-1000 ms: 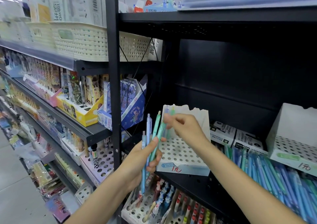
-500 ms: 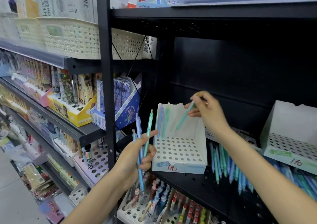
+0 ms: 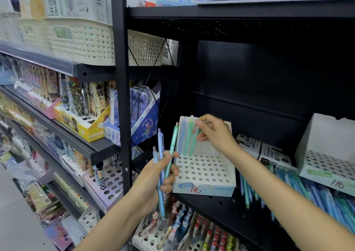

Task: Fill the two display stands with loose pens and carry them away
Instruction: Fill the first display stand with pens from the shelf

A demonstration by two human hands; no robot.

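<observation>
A white display stand [image 3: 203, 171] with a grid of holes sits on the black shelf. Two pens, one blue and one green, stand in its back row at the left. My right hand [image 3: 213, 133] pinches a third, teal pen [image 3: 194, 145] upright beside them, its tip at the back row. My left hand [image 3: 159, 173] is just left of the stand, gripping a bunch of three pens [image 3: 163, 166], blue and teal, pointing up. A second white stand [image 3: 326, 154] sits at the far right. Loose blue and teal pens [image 3: 307, 191] lie on the shelf between the stands.
A black shelf upright [image 3: 123, 97] rises just left of my left hand. Printed flat boxes [image 3: 263, 150] lie behind the loose pens. Lower shelves hold filled pen trays [image 3: 172, 233]. Cream woven baskets [image 3: 82, 39] and product boxes fill the shelves to the left.
My right hand took one teal pen from the bunch, carried it over the stand, and has now brought it down upright next to the two pens in the back row.
</observation>
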